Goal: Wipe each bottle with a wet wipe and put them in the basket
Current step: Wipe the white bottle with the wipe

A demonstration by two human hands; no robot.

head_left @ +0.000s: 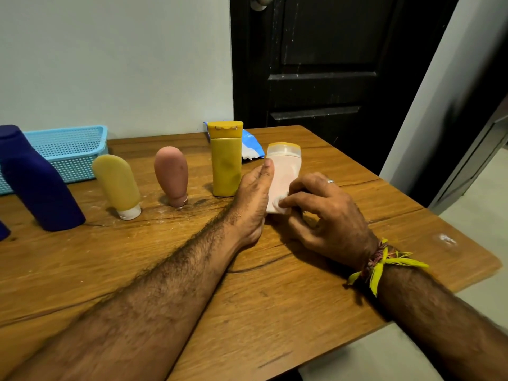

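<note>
Pale bottle [283, 174] stands gripped between both hands [291, 204].

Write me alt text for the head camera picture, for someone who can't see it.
A left hand steadies an upright pale pink plastic bottle on a wooden table while the right hand rubs a white wet wipe on it. Four more bottles stand to the left, before a light blue plastic basket.

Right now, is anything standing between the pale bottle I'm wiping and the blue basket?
Yes. The pale bottle sits at the right end of the row, the blue basket far left at the wall. Between them stand the yellow bottle, pink bottle and pale yellow tube. Lifting it over them looks the easiest way.
</note>
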